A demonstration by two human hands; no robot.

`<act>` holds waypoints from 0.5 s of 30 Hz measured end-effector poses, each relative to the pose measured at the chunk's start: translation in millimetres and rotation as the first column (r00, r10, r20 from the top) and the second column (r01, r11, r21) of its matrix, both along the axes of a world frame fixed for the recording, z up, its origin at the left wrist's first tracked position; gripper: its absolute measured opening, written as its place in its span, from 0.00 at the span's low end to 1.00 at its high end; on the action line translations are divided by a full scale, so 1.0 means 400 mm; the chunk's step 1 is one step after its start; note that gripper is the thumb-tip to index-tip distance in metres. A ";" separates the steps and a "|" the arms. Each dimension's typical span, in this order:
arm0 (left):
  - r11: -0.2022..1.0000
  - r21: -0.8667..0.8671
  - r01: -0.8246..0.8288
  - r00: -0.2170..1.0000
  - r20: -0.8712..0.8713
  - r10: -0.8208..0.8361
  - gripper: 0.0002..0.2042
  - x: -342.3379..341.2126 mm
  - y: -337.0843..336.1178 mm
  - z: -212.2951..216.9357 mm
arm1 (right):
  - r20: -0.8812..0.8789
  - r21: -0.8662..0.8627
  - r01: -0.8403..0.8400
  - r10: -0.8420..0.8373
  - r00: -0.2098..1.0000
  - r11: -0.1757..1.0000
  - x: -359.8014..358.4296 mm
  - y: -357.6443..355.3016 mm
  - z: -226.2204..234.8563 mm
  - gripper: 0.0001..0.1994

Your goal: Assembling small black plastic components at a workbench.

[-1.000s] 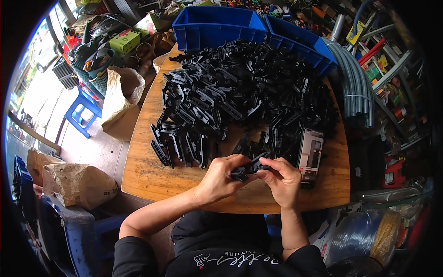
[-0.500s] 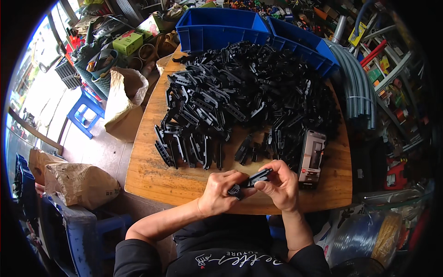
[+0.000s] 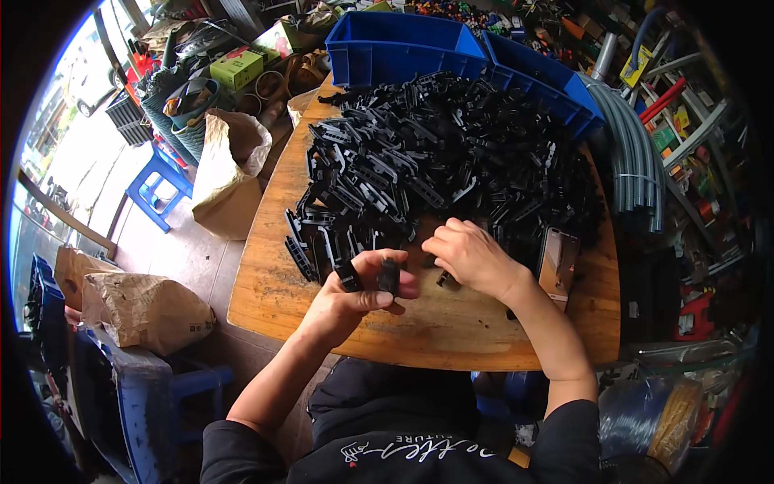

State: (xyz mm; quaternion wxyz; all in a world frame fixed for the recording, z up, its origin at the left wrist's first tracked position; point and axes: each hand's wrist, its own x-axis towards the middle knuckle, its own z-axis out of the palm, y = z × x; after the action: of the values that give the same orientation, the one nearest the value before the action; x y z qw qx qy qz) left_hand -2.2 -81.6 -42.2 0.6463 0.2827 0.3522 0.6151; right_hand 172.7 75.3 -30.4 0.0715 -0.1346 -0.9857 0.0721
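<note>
My left hand (image 3: 339, 302) is closed round black plastic parts above the near part of the table. One black plastic part (image 3: 389, 277) stands upright between thumb and fingers, and a second dark piece (image 3: 348, 277) sticks out by the index finger. At the near edge of a large heap of black plastic parts (image 3: 387, 161), my right hand (image 3: 472, 256) bends downward with its fingers drawn together. Its fingertips are partly hidden, and whatever they grip cannot be made out. A small black part (image 3: 444, 278) lies just below that hand.
The wooden table (image 3: 274, 282) carries the heap, with a phone (image 3: 558, 266) at its right. Two blue bins, one on the left (image 3: 407, 60) and one on the right (image 3: 544, 93), border the far side. Paper bags (image 3: 230, 173) and a blue stool (image 3: 159, 187) stand left; grey hoses (image 3: 637, 169) hang right.
My hands have come apart. The left has moved left, keeping black parts in its grip; the right has let go of the part there and reached forward to the heap's near edge.
</note>
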 end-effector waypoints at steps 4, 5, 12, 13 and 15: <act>0.999 -0.033 -0.022 0.996 -0.088 0.020 0.23 0.030 0.026 0.007 | -0.429 -0.243 0.147 -0.242 0.870 0.959 0.039 -0.010 -0.001 0.13; 0.994 -0.067 -0.085 0.978 -0.196 0.070 0.21 0.035 0.026 0.001 | -0.489 -0.446 0.186 -0.412 0.768 0.876 0.043 -0.044 0.014 0.13; 0.993 0.101 -0.068 0.939 -0.331 0.098 0.18 0.131 0.053 0.001 | -0.594 -0.701 0.111 -0.663 0.456 0.705 0.060 -0.241 0.001 0.09; 0.989 0.125 -0.073 0.887 -0.446 0.122 0.17 0.131 0.051 0.000 | -0.595 -0.698 0.126 -0.669 0.446 0.705 0.065 -0.231 0.001 0.09; 0.976 0.095 -0.195 0.936 -0.281 0.214 0.16 0.122 0.056 0.007 | -0.604 -0.521 0.277 -0.578 0.549 0.807 0.062 -0.194 0.008 0.09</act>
State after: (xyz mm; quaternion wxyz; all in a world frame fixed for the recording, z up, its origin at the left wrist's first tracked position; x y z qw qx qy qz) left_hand 46.7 -59.4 -39.4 0.5108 0.3524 0.4502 0.6421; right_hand 197.4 -2.3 -27.3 0.4536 -0.3447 -0.7719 0.2820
